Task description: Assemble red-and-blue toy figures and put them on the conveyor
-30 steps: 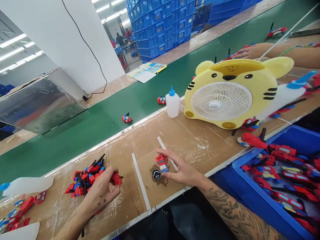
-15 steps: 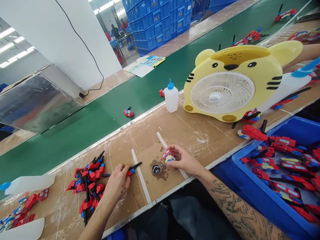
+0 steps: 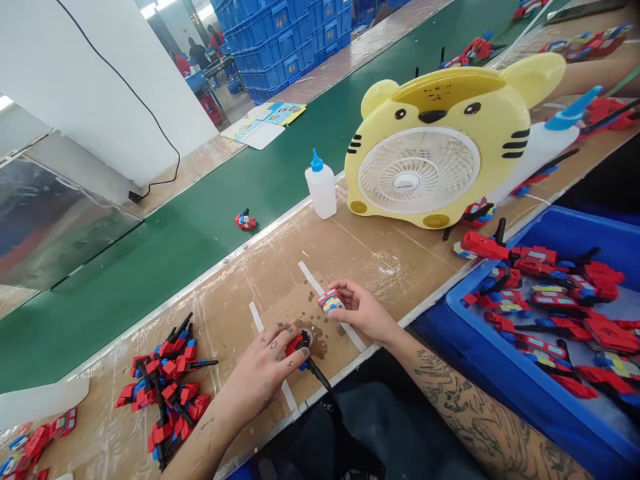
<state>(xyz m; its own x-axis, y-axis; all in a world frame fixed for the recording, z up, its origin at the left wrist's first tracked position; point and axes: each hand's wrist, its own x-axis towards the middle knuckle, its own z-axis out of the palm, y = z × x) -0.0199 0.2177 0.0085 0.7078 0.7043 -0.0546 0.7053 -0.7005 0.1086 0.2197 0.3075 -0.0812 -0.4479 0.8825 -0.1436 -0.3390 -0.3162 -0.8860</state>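
Observation:
My left hand (image 3: 267, 370) pinches a small red and blue toy part with a black rod (image 3: 306, 355) and presses its end into a small dark glue pot (image 3: 307, 337) on the cardboard mat. My right hand (image 3: 363, 310) holds a red, blue and yellow toy block (image 3: 330, 301) just right of the pot, a little above the bench. A pile of red, blue and black toy parts (image 3: 163, 383) lies to the left of my left hand.
A yellow tiger-shaped fan (image 3: 435, 150) and a white glue bottle (image 3: 321, 187) stand at the bench's far edge. A blue bin (image 3: 505, 380) of toy pieces sits at right. One toy (image 3: 245, 221) lies on the green conveyor (image 3: 165, 247). Another person's arm (image 3: 590, 73) reaches in at far right.
My left hand carried the rod part from the pile rightward to the glue pot. My right hand lifted the block slightly and stayed beside the pot. The view shifted.

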